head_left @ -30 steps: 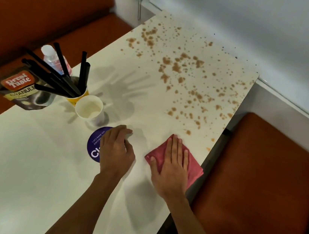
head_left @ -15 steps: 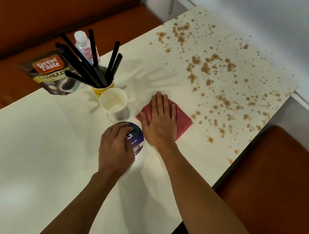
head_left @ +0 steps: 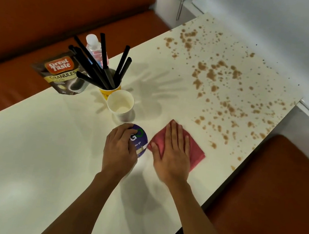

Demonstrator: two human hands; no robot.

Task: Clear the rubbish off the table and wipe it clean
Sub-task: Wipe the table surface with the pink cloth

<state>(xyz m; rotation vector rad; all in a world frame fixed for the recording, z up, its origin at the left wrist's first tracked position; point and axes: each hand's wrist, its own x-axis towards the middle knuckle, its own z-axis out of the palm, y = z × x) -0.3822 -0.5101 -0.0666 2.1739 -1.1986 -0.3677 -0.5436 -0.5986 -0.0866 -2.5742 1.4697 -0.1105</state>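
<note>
My right hand (head_left: pixel 172 154) lies flat, fingers together, pressing a folded red cloth (head_left: pixel 197 154) onto the cream table (head_left: pixel 36 160) near its right edge. My left hand (head_left: pixel 120 147) grips a round purple lidded cup (head_left: pixel 140 138) right beside the cloth. Brown splatter stains (head_left: pixel 223 82) cover the far right part of the table, starting just beyond the cloth. An empty white paper cup (head_left: pixel 120 103) stands behind the purple cup.
A yellow cup of black straws (head_left: pixel 104 71), a dark coffee granules pouch (head_left: pixel 63 71) and a small plastic bottle (head_left: pixel 93 47) stand at the table's left edge. Orange bench seats (head_left: pixel 277 192) flank both sides. A white wall lies beyond the far end.
My right hand slid the cloth left towards the paper cup, then back right near the table edge. My left hand stayed on the purple cup, which turned slightly.
</note>
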